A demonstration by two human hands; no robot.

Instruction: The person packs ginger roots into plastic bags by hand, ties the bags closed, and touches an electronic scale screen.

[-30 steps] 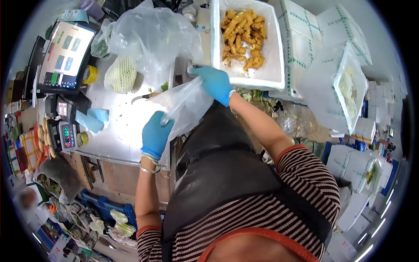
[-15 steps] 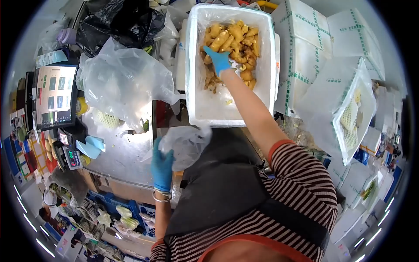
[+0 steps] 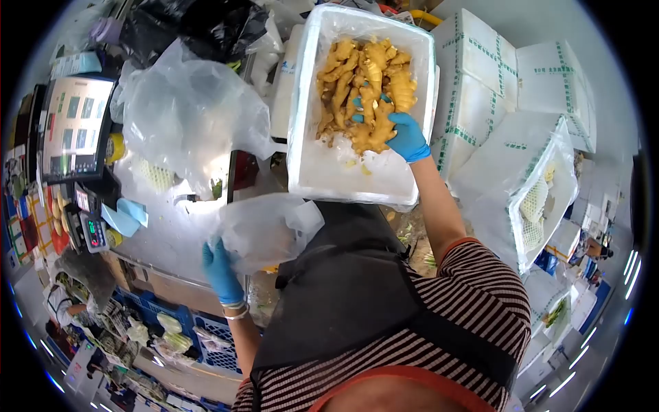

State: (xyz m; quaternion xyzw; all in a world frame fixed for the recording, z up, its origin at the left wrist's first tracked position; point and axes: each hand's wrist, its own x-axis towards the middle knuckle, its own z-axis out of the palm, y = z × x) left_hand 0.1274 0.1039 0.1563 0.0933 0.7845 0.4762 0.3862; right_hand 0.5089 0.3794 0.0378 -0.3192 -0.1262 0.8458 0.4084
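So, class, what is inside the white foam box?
Knobbly tan ginger roots and the blue-gloved right hand, partly covered by them. The box floor under the heap is hidden.

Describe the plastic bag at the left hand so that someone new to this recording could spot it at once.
Find the white foam box of ginger. Below its lower left corner, the blue-gloved left hand holds the translucent plastic bag. Unlike the larger bag above the metal table, it is in the hand.

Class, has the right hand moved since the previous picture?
Yes: against the white box, the right hand has moved across the ginger, from left to right.
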